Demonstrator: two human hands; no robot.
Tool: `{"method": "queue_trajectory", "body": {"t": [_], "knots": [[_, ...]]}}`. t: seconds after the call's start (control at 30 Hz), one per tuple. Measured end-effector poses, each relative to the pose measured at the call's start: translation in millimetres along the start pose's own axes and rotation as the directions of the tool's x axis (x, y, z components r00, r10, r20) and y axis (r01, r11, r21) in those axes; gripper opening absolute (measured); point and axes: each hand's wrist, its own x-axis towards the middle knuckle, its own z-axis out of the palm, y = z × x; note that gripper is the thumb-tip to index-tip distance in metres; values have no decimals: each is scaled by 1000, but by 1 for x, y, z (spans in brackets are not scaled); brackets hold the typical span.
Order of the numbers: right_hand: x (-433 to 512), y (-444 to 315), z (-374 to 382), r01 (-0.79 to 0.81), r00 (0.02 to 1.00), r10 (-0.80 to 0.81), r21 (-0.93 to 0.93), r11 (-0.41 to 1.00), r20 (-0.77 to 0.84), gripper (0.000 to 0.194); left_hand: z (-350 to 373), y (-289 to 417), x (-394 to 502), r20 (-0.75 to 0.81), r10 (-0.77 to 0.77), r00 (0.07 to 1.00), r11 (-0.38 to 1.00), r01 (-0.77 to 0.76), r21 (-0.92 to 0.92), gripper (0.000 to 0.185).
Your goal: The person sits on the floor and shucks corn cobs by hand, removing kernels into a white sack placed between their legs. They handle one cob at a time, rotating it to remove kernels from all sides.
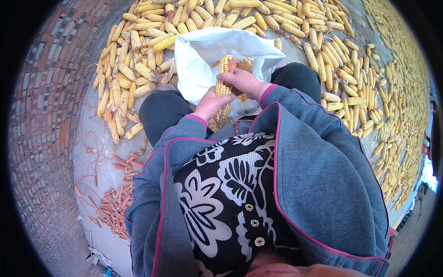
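Observation:
Between my knees, over the mouth of a white woven sack (197,76), both hands grip a yellow ear of corn (223,90) that stands nearly upright in the view. Its upper end shows a patch of bare reddish cob. My left hand (214,104) closes round the lower part of the ear. Higher up, my right hand (244,81) holds it from the right side, with the thumb across the kernels. Loose corn kernels (245,65) lie inside the open sack. The fingers behind the ear are partly hidden.
Husked ears of corn (148,26) lie heaped ahead and to the left, with more ears (356,76) spread along the right. A pile of bare red cobs (114,207) lies at lower left, near a tangled red string (98,152). A brick surface (45,114) borders the far left.

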Motion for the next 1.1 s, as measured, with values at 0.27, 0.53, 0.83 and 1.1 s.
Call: {"method": "queue_trajectory", "body": {"t": [0.27, 0.53, 0.83, 1.1], "knots": [[3, 2, 0, 8, 1000, -8, 15, 1000, -7, 52, -1, 0, 4, 14, 10, 1000, 999, -10, 34, 49], [0, -2, -1, 6, 1000, -6, 20, 1000, -9, 54, -2, -4, 9, 7, 11, 1000, 999, -12, 32, 48], [-4, -10, 1, 1, 1000, -1, 14, 1000, -30, 58, -1, -4, 10, -45, 16, 999, 999, -15, 33, 49], [-1, -9, 2, 10, 999, -9, 26, 1000, -31, 58, 0, -4, 11, -56, 30, 998, 999, -28, 43, 49]]}}
